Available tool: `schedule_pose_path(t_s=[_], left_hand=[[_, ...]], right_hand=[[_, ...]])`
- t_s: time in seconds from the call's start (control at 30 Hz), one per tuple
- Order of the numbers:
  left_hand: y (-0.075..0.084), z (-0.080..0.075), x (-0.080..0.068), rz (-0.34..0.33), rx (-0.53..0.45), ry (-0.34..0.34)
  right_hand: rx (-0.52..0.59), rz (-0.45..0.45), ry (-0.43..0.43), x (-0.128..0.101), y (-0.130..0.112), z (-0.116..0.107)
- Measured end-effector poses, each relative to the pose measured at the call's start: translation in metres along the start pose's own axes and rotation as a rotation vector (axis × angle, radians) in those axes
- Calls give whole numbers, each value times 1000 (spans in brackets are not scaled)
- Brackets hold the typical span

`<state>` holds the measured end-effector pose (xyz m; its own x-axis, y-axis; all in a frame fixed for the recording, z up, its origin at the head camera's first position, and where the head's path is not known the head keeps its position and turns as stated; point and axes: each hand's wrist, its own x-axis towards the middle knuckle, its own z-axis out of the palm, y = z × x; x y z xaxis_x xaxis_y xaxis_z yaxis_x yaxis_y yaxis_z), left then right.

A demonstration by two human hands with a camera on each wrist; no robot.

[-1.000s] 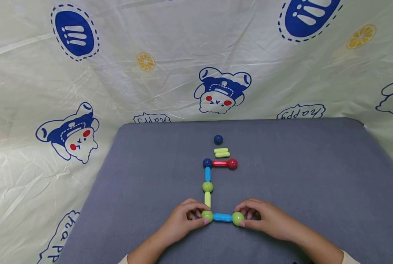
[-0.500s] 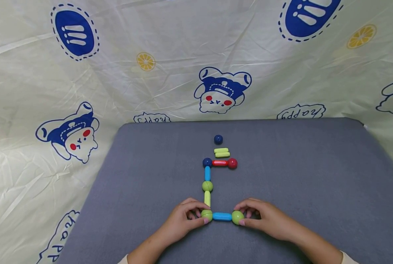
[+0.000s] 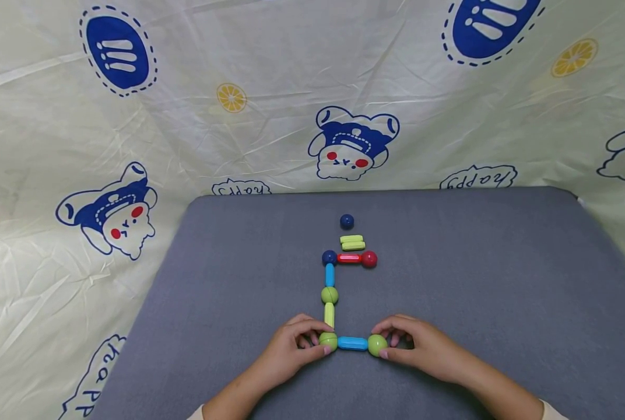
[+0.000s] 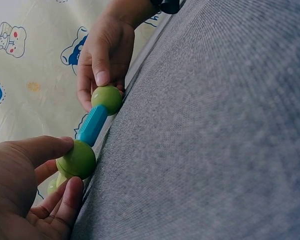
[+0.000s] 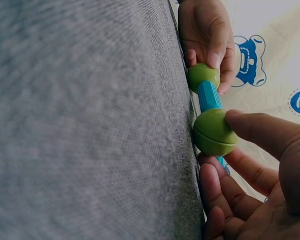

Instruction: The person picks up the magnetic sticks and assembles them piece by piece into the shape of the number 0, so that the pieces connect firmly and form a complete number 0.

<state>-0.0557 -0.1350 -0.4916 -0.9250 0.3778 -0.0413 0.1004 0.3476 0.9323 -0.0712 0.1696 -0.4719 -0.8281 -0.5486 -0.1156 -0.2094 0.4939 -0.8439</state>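
My left hand (image 3: 290, 348) pinches a green ball (image 3: 327, 340) between thumb and fingers at the near left corner of a chain of magnetic rods and balls. At the near right end, my right hand (image 3: 424, 349) pinches another green ball (image 3: 378, 345). A blue rod (image 3: 353, 343) joins these two balls. From the left one a yellow-green rod (image 3: 329, 315) runs away to a third green ball (image 3: 330, 295). Beyond it follow a second blue rod (image 3: 330, 275), a dark blue ball (image 3: 329, 257), then a red rod (image 3: 350, 258) and a red ball (image 3: 369, 259) to the right.
Two loose yellow-green rods (image 3: 353, 245) lie side by side just beyond the red rod. Farther back sits a single dark blue ball (image 3: 347, 221). Everything rests on a grey cloth-covered table (image 3: 475, 262), with a printed pale curtain (image 3: 270, 140) behind its far edge.
The joined chain has slid very slightly away from the person. Both hands keep their grip on the same two green balls.
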Motion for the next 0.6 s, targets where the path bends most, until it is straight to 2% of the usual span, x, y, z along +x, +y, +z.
schedule_pose_path(t_s=[0.13, 0.37, 0.47, 0.6], left_hand=[[1, 0, 0, 6, 1, 2], [0, 0, 1, -7, 7, 0], [-1, 1, 1, -21, 4, -4], [-2, 1, 1, -30, -1, -4]], right_hand=[[-6, 11, -1, 0, 0, 0], [14, -23, 3, 4, -3, -6], [19, -7, 30, 12, -7, -13], [-5, 14, 113, 29, -11, -19]])
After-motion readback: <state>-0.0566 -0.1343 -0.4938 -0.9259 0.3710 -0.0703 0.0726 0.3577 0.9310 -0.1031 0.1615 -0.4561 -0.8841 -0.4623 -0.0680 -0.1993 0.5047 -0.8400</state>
